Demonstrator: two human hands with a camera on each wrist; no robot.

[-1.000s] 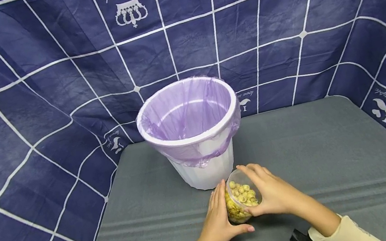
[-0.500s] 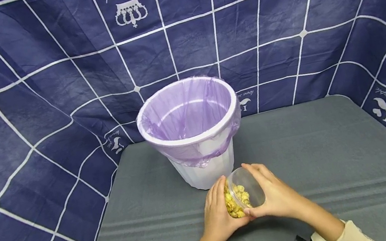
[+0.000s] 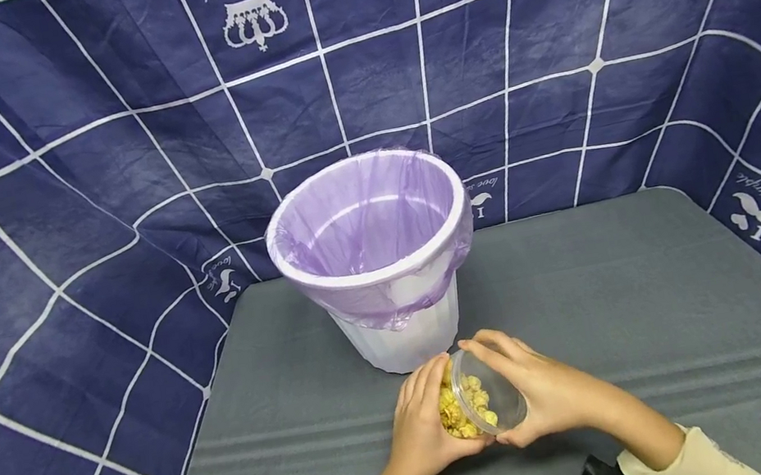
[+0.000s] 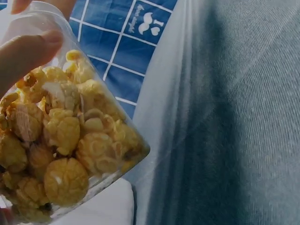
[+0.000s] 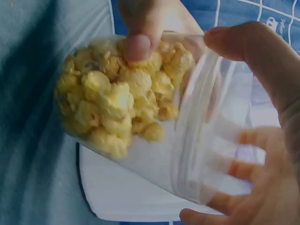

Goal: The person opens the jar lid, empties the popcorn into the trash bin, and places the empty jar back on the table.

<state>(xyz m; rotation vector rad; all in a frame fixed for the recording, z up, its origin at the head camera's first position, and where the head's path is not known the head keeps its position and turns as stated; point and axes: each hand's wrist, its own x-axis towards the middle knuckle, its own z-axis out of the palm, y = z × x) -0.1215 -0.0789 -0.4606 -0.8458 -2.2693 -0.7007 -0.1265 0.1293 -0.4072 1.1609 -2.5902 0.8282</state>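
Note:
A clear plastic jar (image 3: 466, 411) of caramel-coloured popcorn lies tilted between both hands, its lidded end facing right. My left hand (image 3: 417, 431) grips the body, fingers behind and thumb along the front; in the right wrist view the left thumb (image 5: 139, 46) presses the wall. My right hand (image 3: 543, 390) grips the clear lid (image 5: 194, 126), its thumb and fingers spread round the edge. Popcorn (image 4: 65, 136) has gathered toward the base, seen through the wall in the left wrist view.
Just behind the hands stands a white bin (image 3: 404, 342) lined with a thin purple bag (image 3: 368, 231). Grey cloth (image 3: 628, 290) covers the table. Blue curtain (image 3: 468, 32) with white grid lines hangs at the back and on both sides.
The jar has tipped from nearly upright toward its side, and popcorn has slid from the lid end. The left hand has wrapped more closely round the body, its thumb drawn in.

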